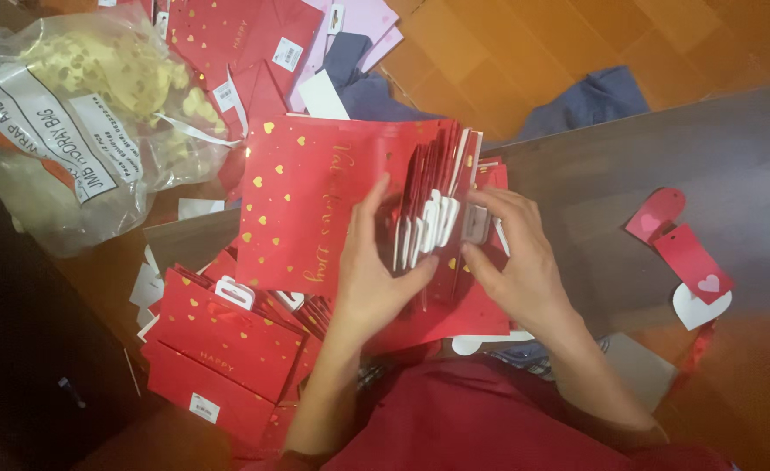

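A stack of flat red gift bags (pixel 315 201) with gold hearts and gold script lies on a dark board in front of me, its white hanger tabs (pixel 433 222) fanned out along the right edge. My left hand (pixel 376 270) rests on the top bag, thumb up and fingers curled against the tabs. My right hand (pixel 516 257) presses on the tabs from the right, its fingertips on one white tab (pixel 476 222). Both hands grip the bundle between them.
More red bags (pixel 219 349) lie piled at lower left, others at the top (pixel 237 35). A clear plastic sack of yellowish heart-print items (pixel 80 113) sits upper left. Red and white heart tags (pixel 690 262) lie on the right. Blue cloth (pixel 586 100) lies on an orange floor.
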